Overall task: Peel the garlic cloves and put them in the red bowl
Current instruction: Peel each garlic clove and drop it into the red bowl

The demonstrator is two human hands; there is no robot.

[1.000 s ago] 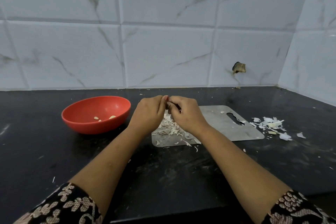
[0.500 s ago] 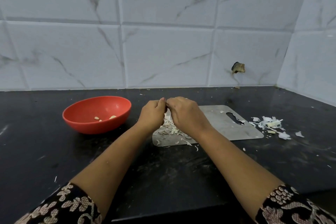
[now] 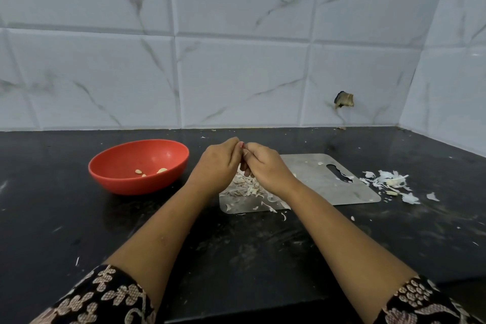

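Red bowl [image 3: 126, 184] holds few peeled cloves [image 3: 161, 170]. Beside it, left hand [image 3: 218, 166] and right hand [image 3: 265, 169]: grips curled together, contents cannot be told. Peeling judged unfinished.

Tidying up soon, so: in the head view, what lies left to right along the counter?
red bowl → left hand → right hand → peel heap

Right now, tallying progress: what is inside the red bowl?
About three peeled garlic cloves lie in the red bowl; its near wall hides the front of the bottom.
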